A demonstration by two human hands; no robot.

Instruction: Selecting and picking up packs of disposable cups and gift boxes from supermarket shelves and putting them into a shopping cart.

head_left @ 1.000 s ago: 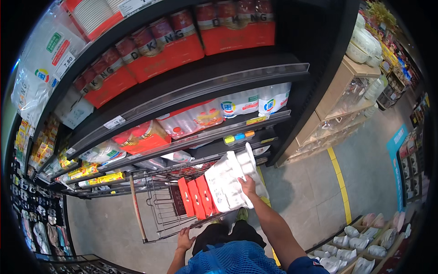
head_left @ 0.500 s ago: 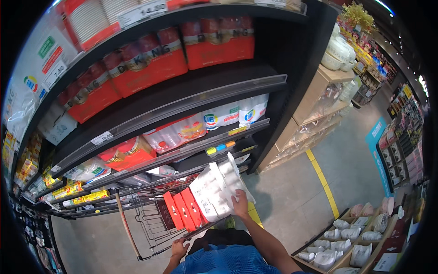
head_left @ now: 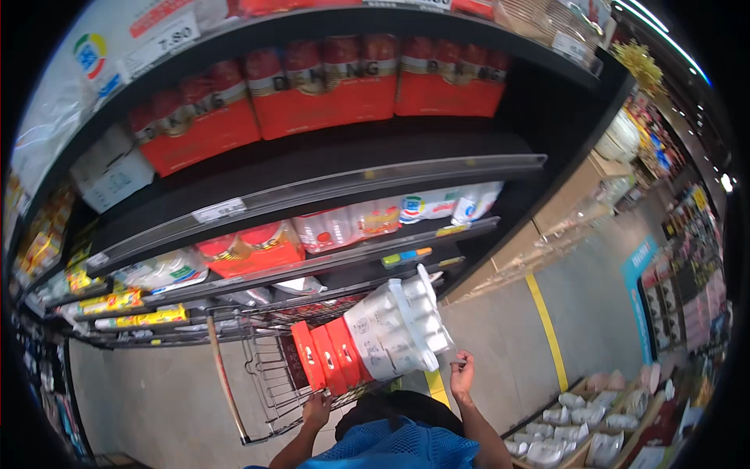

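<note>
A shopping cart (head_left: pixel 269 383) of dark wire stands in front of me, its handle (head_left: pixel 222 379) to the left. Three red boxes (head_left: pixel 330 356) lie side by side in it. To their right a white plastic-wrapped pack of rolls (head_left: pixel 387 332) leans tilted across the cart's end. My left hand (head_left: pixel 316 409) is closed over the cart's near rim, its fingertips by the nearest corner of the red boxes. Just right of the white pack, my right hand (head_left: pixel 462 375) is raised with loosely bent fingers, apart from the pack and with nothing visible in it.
Beyond the cart rises a black shelf (head_left: pixel 312 176) with red-and-white roll packs (head_left: pixel 324 90) and yellow packages (head_left: pixel 141 316) lower left. Wooden display bins (head_left: pixel 582 410) with wrapped white crockery stand near right. A yellow line (head_left: pixel 547 328) crosses the grey floor.
My right hand has left the white pack and moved right. My left hand has shifted slightly forward along the cart's rim. The view has turned, so the shelf appears further right.
</note>
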